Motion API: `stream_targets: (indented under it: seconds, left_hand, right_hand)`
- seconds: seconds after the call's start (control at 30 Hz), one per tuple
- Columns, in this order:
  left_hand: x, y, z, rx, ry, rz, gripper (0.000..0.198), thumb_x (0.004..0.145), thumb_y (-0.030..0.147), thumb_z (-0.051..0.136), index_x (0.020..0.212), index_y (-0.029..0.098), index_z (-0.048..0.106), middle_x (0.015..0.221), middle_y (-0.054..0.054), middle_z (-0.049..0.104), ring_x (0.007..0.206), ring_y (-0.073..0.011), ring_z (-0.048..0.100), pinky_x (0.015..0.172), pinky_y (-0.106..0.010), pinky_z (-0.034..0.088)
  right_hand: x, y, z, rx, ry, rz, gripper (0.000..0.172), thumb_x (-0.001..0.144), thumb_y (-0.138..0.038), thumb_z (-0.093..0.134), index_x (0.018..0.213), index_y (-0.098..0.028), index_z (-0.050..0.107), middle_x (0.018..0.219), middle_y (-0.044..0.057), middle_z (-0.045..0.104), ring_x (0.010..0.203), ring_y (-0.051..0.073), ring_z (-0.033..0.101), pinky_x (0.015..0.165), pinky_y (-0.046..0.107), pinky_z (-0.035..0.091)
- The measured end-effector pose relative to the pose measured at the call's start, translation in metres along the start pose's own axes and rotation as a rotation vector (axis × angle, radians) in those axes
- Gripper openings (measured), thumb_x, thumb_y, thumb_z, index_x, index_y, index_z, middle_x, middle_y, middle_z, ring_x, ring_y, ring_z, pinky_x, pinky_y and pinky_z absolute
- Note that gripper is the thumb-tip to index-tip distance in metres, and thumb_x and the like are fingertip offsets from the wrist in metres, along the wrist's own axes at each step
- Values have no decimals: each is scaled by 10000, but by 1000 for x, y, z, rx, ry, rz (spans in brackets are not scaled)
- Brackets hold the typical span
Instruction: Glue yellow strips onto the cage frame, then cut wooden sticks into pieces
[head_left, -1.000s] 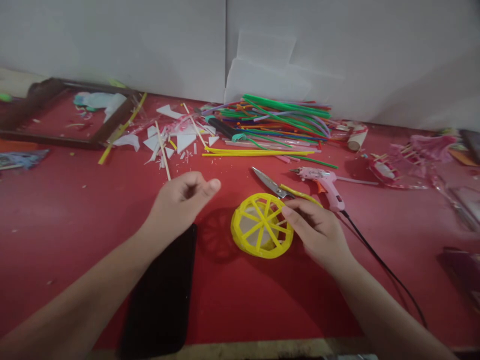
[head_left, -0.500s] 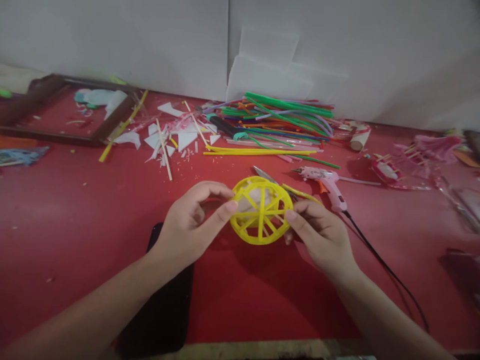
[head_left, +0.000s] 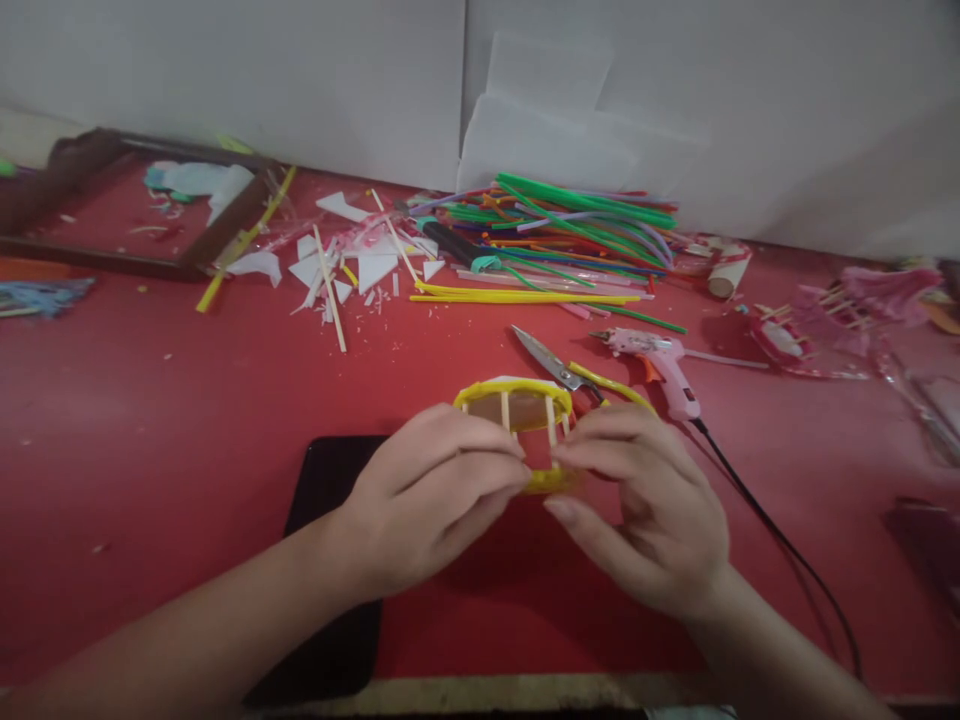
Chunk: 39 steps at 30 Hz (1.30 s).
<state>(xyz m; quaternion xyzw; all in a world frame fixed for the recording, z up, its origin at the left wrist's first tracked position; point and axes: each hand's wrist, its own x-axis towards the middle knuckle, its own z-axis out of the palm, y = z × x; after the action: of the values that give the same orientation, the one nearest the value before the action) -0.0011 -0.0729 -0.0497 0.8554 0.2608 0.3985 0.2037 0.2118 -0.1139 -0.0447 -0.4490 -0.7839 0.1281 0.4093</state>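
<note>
Between my hands is a small yellow-rimmed craft piece, held above the red table. Two yellow rings are joined by short wooden sticks, with a pale disc at the upper ring. My left hand grips its left side, the fingers curled over the sticks and lower ring. On the right, my right hand has its fingertips against the sticks and its thumb near the lower ring. The lower ring is partly hidden by my fingers. Scissors with dark blades lie just behind the piece, beside a bent yellow strip.
A pink glue gun lies to the right, its black cord running toward me. Pipe cleaners are heaped at the back near white scraps. A black phone lies under my left forearm; a dark frame sits back left.
The yellow piece has been tipped, so its spoked face no longer faces me and the side sticks show. My left hand has shifted right and both hands have closed in around it.
</note>
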Motion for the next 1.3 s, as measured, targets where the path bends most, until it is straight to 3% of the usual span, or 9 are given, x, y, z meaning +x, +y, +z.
stream_targets:
  seconds: [0.3, 0.57, 0.8, 1.07, 1.3]
  left_hand:
    - [0, 1, 1, 3, -9, -21, 275, 788, 101, 671, 983, 285, 727, 941, -44, 747, 824, -185, 695, 799, -292, 535]
    - [4, 4, -2, -25, 27, 62, 195, 791, 81, 672, 935, 210, 702, 899, -40, 735, 769, -151, 681, 724, -252, 545]
    - [0, 0, 1, -22, 39, 153, 240, 747, 8, 683, 968, 104, 675, 936, -70, 702, 829, -143, 642, 753, -246, 521]
    - [-8, -4, 3, 48, 10, 184, 234, 803, 47, 629, 1032, 92, 649, 984, -106, 678, 899, -179, 632, 814, -296, 527]
    - [-3, 5, 5, 67, 69, 21, 262, 809, 38, 617, 1005, 209, 651, 1097, -43, 667, 908, -146, 667, 813, -234, 565]
  right_hand:
    - [6, -6, 5, -42, 20, -25, 103, 814, -111, 630, 886, -183, 645, 859, 37, 605, 814, 136, 593, 751, 286, 522]
    - [6, -9, 1, 47, 6, -2, 95, 810, -117, 612, 873, -188, 618, 838, 32, 568, 774, 142, 582, 677, 297, 525]
    - [6, -8, 1, 90, -3, -14, 80, 799, -110, 627, 867, -152, 631, 861, 47, 571, 801, 135, 586, 709, 279, 532]
    - [5, -12, 1, -58, 14, -118, 160, 825, -62, 618, 966, -129, 651, 888, 48, 606, 837, 114, 585, 776, 245, 539]
    - [-1, -13, 0, -221, 9, -195, 200, 812, -44, 632, 991, -131, 652, 904, 55, 633, 860, 130, 600, 771, 245, 549]
